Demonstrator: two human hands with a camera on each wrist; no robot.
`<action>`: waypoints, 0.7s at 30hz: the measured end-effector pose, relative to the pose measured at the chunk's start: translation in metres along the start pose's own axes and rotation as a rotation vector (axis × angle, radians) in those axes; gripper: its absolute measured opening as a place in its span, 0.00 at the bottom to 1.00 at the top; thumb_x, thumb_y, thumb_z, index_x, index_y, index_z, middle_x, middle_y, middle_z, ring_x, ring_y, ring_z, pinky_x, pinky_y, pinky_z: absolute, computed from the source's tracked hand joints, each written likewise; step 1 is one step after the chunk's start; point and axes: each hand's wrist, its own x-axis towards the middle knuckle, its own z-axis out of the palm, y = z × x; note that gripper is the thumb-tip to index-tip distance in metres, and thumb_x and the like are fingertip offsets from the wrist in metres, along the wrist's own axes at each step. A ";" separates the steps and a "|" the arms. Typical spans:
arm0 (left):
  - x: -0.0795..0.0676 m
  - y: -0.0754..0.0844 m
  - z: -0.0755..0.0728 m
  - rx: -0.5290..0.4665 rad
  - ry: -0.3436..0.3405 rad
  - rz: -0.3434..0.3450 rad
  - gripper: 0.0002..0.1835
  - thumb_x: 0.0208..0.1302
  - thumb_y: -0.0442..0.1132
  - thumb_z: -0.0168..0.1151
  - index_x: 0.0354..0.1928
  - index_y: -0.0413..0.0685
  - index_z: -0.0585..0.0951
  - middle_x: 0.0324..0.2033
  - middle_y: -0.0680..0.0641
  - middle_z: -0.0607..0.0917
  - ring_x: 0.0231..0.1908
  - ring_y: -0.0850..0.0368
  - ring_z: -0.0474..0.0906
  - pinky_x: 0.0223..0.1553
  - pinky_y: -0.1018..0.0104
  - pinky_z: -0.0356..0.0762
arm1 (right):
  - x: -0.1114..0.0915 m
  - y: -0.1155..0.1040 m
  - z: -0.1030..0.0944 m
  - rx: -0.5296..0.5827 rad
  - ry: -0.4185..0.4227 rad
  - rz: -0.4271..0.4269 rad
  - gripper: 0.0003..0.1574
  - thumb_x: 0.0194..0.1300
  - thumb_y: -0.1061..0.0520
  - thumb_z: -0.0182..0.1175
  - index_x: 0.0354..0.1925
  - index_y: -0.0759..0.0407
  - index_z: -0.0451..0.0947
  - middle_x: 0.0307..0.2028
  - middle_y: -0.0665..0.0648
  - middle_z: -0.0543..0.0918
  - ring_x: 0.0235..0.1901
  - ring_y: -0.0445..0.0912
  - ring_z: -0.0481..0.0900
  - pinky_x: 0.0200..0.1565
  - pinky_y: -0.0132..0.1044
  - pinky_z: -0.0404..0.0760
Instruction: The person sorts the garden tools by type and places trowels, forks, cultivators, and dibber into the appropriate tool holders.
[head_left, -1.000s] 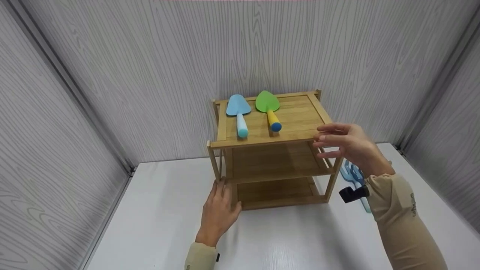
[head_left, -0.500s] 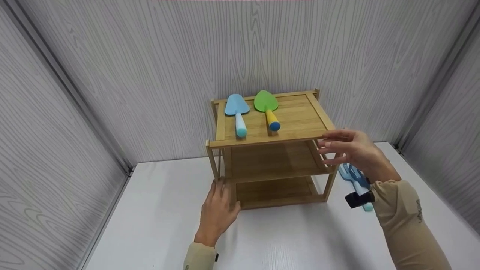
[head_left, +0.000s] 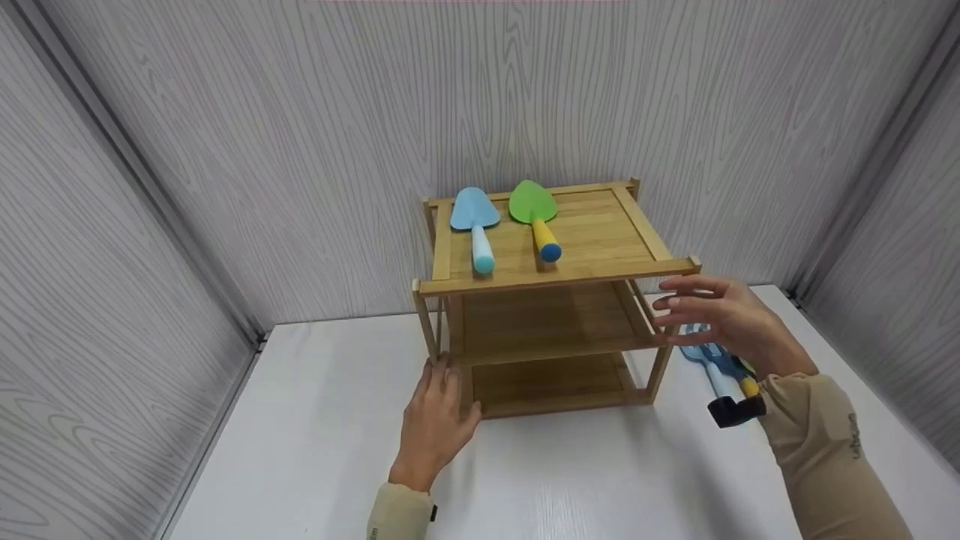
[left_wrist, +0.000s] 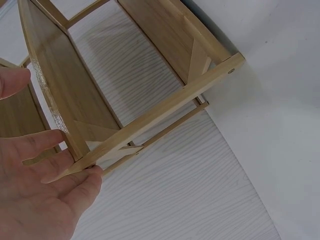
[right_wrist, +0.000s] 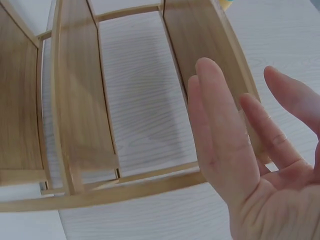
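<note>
I have grey wood-grain walls at the back and both sides, and below them a white worktop. The wooden rack stands upright on it by the back wall: honey-brown, three tiers, with a framed top shelf, a middle shelf and a lowest shelf between slim posts. My view puts the left hand with its fingers against the front-left post near the middle shelf, thumb standing apart, so that grip is loose and wide. The right hand is wide too, fingers parted beside the front-right post; I cannot tell whether they touch it. On the top shelf lie a light-blue trowel and, to its right, a green trowel with a yellow handle tipped in dark blue. Blue forks lie on the worktop right of the rack, partly behind the right sleeve; only the head view gives me those. The left wrist view adds gloss along the middle shelf's edge and a small round mark at the frame's end.
</note>
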 end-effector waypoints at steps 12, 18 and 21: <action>0.000 0.001 0.000 0.000 -0.003 -0.008 0.32 0.57 0.40 0.72 0.60 0.28 0.75 0.60 0.31 0.76 0.59 0.30 0.75 0.52 0.47 0.82 | -0.007 0.024 -0.021 0.012 0.011 0.040 0.17 0.74 0.59 0.60 0.58 0.59 0.77 0.46 0.54 0.88 0.46 0.51 0.87 0.44 0.47 0.87; 0.000 0.002 -0.001 0.004 -0.025 -0.019 0.33 0.58 0.41 0.72 0.61 0.28 0.75 0.61 0.31 0.75 0.60 0.31 0.74 0.52 0.47 0.81 | -0.009 0.034 -0.032 -0.013 0.025 0.096 0.24 0.75 0.57 0.60 0.64 0.66 0.72 0.48 0.53 0.87 0.45 0.48 0.88 0.46 0.46 0.86; 0.000 0.002 -0.001 0.019 -0.021 -0.011 0.33 0.58 0.41 0.72 0.61 0.28 0.75 0.61 0.31 0.76 0.59 0.30 0.74 0.52 0.47 0.82 | -0.011 0.038 -0.038 -0.033 0.039 0.112 0.21 0.74 0.56 0.60 0.61 0.62 0.74 0.47 0.52 0.87 0.44 0.48 0.88 0.47 0.46 0.86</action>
